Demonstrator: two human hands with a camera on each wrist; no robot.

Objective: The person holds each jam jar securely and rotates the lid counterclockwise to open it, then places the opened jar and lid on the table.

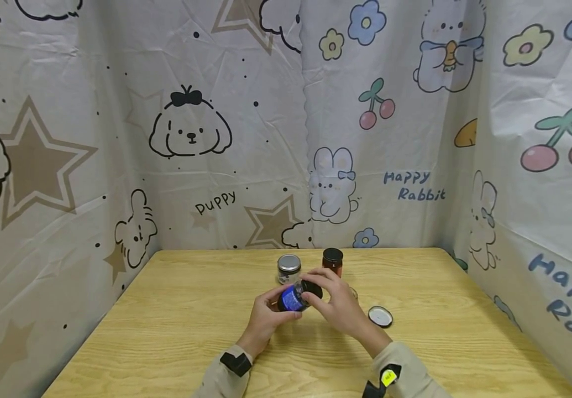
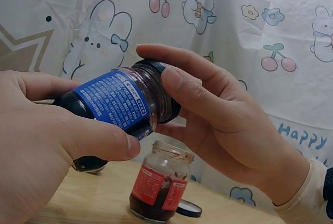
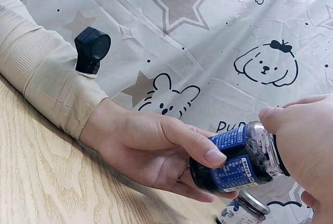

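Note:
A glass jar [image 1: 291, 299] with a blue label and dark contents is held tilted above the table. My left hand [image 1: 264, 320] grips its body, the thumb lying along the label in the left wrist view. My right hand [image 1: 337, 304] has its fingers and thumb around the black lid [image 1: 312, 289], which sits on the jar's mouth. Beyond the hands, in the left wrist view, stands an uncovered glass jar [image 2: 158, 185] with red labels and dark residue inside. A loose lid [image 1: 381, 317] lies with its pale inner side up, right of the right hand.
Behind the hands stand a small jar with a silver lid [image 1: 289, 263] and a black-lidded jar [image 1: 332, 258] with reddish sides. The wooden table [image 1: 181, 309] is enclosed by printed fabric curtains [image 1: 246, 127] at the back and both sides.

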